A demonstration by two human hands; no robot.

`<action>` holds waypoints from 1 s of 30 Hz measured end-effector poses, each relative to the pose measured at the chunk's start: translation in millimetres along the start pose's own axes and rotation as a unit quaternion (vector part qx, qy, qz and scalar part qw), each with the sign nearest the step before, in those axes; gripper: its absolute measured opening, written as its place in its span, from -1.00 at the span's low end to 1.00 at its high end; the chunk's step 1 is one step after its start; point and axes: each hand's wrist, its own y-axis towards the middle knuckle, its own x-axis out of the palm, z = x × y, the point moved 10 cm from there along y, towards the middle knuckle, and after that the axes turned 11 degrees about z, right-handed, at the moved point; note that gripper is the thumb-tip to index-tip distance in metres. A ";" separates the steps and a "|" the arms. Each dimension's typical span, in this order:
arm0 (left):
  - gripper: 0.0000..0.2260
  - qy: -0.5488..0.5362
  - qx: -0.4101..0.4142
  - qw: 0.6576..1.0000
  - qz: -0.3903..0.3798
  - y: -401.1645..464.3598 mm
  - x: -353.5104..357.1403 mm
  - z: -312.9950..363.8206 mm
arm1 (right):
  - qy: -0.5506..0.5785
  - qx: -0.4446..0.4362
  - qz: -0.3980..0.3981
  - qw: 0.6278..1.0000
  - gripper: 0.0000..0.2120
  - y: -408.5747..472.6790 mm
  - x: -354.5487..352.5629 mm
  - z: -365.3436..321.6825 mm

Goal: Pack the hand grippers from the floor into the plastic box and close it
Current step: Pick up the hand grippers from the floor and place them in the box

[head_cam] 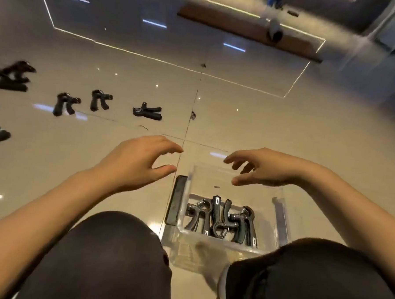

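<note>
Inside the clear plastic box [277,224], several black hand grippers [222,219]; above it, both hands [266,169] spread wide, empty.

Glossy tiled floor [250,120], scattered hand grippers [147,111], clear plastic box [209,248]

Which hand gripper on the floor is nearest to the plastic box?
The hand gripper lying flat, rightmost in the row, closest to the plastic box; the others lie farther left.

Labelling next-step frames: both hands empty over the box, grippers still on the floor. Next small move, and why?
Probably send the left hand out to the nearest floor gripper. Both it and the right hand hold nothing, the box is open and part filled, and several grippers lie to the left.
</note>
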 end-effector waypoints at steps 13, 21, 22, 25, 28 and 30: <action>-0.71 0.168 -0.084 0.964 0.186 -144.8 -148.5 33.2 | 0.028 -0.105 0.202 0.973 -0.63 -26.2 -16.2 -218.9; -0.72 0.142 -0.267 0.939 0.162 -189.4 -180.1 -55.3 | 0.089 -0.121 0.166 0.975 -0.60 11.7 -7.0 -257.5; -0.72 0.124 -0.291 0.936 0.154 -192.5 -185.0 -67.3 | 0.099 -0.130 0.149 0.975 -0.60 20.3 -1.4 -268.2; -0.72 0.103 -0.314 0.933 0.142 -180.1 -207.2 -88.9 | 0.147 -0.159 0.141 0.966 -0.61 42.4 6.0 -300.7; -0.70 0.087 -0.296 0.938 0.160 -153.4 -223.6 -101.8 | 0.155 -0.164 0.140 0.964 -0.63 70.9 15.9 -318.5; -0.69 0.073 -0.297 0.934 0.184 -150.4 -227.5 -117.4 | 0.176 -0.160 0.138 0.961 -0.65 96.2 19.9 -330.1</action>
